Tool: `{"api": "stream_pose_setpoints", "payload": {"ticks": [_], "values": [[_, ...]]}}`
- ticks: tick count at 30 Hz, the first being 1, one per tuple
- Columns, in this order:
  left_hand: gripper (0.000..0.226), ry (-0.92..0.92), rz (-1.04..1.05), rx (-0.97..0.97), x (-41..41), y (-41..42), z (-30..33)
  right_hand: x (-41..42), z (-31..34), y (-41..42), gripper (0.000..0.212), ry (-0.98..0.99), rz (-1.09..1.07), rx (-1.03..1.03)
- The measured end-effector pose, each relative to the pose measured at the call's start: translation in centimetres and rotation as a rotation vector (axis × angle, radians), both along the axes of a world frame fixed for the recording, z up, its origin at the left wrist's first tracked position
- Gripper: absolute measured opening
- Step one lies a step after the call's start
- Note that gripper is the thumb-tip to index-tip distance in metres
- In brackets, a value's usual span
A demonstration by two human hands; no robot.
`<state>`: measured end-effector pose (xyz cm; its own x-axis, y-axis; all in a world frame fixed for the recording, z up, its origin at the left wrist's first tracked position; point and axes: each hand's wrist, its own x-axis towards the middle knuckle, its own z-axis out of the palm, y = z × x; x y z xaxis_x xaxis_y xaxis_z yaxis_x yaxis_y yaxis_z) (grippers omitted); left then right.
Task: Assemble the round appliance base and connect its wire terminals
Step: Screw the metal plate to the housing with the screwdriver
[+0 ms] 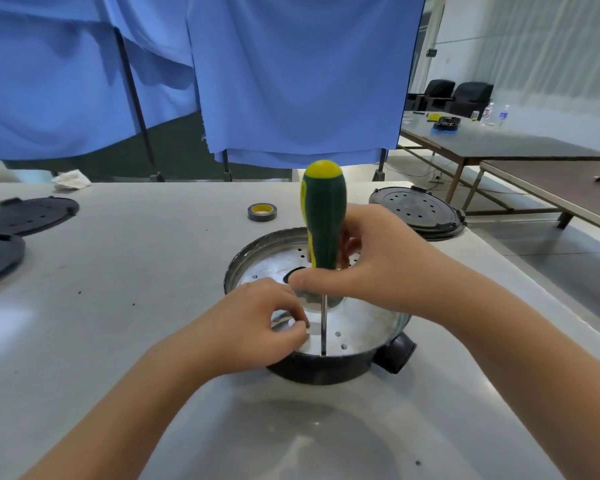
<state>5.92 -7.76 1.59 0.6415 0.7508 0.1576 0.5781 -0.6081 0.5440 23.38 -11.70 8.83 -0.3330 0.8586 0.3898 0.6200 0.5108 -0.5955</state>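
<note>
At the middle of the pale tabletop (118, 271) sits the round appliance base (317, 370), a dark bowl with a perforated silver plate (361, 327) inside, and over it the right hand (371, 268) curls round the lower end of a green-and-yellow screwdriver (324, 220), held upright so its shaft drops to the near edge of the plate, probably onto a screw too small to make out. Just beside that shaft the left hand (257, 323) rests on the plate's near side with fingertips pinched together, seemingly steadying a small fastener or the tip, though what they pinch is hidden. Beyond the base lie a tape roll (262, 212) and a black perforated lid (416, 211), likely kept within reach for later steps.
</note>
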Motion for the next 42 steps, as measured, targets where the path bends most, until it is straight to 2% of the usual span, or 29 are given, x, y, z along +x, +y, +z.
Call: {"api": "stream_pose_setpoints", "payload": {"ticks": [3,6,9,13,16,18,19,21,23,24,27,33,38,40,42], "values": [[0.023,-0.161,-0.046,-0.200,0.0,-0.2,0.8,-0.4,-0.5,0.1,0.040,0.021,-0.081,0.008],[0.025,-0.325,-0.124,-0.335,0.0,-0.7,1.3,-0.8,-0.5,-0.1,0.028,-0.019,-0.140,0.063],[0.017,-0.469,0.020,-0.303,0.7,-1.3,1.3,-1.1,-0.3,-0.2,0.040,-0.011,-0.166,0.124],[0.017,-0.453,0.133,-0.212,1.7,-2.2,0.6,-0.8,-0.7,0.0,0.024,-0.016,-0.263,0.151],[0.013,-0.460,0.163,-0.177,2.0,-2.4,0.4,-0.5,-0.8,-0.1,0.049,-0.071,-0.323,0.148],[0.009,-0.437,0.161,-0.177,2.1,-2.5,0.4,0.0,-0.2,-0.2,0.043,-0.068,-0.252,0.029],[0.008,-0.428,0.151,-0.186,2.2,-2.5,0.4,0.4,0.1,-0.2,0.039,-0.008,-0.164,-0.086],[0.008,-0.414,0.124,-0.222,2.2,-2.5,0.5,1.5,0.7,-0.1,0.029,0.246,0.065,-0.334],[0.012,-0.404,0.100,-0.243,2.1,-2.6,0.4,2.4,1.0,0.1,0.034,0.533,0.260,-0.507],[0.013,-0.407,0.093,-0.249,2.1,-2.5,0.4,2.8,0.8,0.2,0.039,0.577,0.320,-0.531],[0.017,-0.445,0.069,-0.295,2.0,-2.5,0.3,2.8,0.1,0.4,0.043,0.477,0.275,-0.394],[0.023,-0.444,0.019,-0.348,1.8,-2.7,0.0,1.8,-0.4,0.6,0.029,0.273,-0.019,-0.142],[0.015,-0.451,0.118,-0.287,2.3,-2.7,0.0,0.7,-1.4,0.4,0.044,0.306,-0.237,-0.001],[0.014,-0.474,0.176,-0.253,2.5,-2.7,-0.1,0.5,-1.4,0.2,0.049,0.266,-0.277,0.002],[0.010,-0.488,0.189,-0.252,2.6,-2.8,-0.2,0.4,-1.2,0.1,0.054,0.350,-0.164,-0.115]]}}
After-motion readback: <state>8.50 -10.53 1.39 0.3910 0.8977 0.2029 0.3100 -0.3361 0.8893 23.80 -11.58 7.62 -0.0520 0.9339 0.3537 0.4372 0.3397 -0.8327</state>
